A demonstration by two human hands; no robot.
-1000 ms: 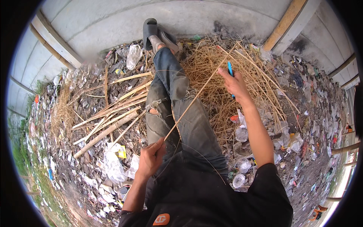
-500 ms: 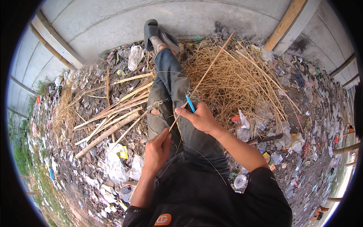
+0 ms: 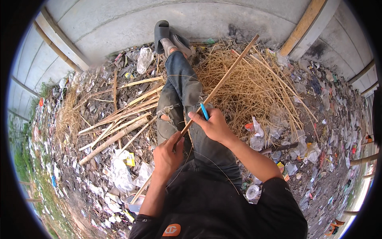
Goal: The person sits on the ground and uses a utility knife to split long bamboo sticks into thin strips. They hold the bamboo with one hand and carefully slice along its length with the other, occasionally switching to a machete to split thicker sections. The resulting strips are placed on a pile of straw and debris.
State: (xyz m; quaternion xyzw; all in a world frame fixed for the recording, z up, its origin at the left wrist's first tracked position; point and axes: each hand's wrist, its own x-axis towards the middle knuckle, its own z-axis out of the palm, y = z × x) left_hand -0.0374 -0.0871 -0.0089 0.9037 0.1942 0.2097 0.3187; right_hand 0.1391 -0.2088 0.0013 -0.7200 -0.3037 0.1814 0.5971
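Right hand (image 3: pixel 215 126) drawn nearer left hand (image 3: pixel 167 158) — grip round blue tool (image 3: pixel 204 112), left pinching brown strip (image 3: pixel 222 81), far end free

Left hand (image 3: pixel 167 156) and right hand (image 3: pixel 215 126) close together, fingers (image 3: pixel 172 139) curled.

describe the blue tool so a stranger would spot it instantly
Start from the crossed legs in jeans at the centre, then find the right hand over them. The blue tool sticks out of its grip, beside the wooden strip; its bright blue sets it apart from that brown strip.
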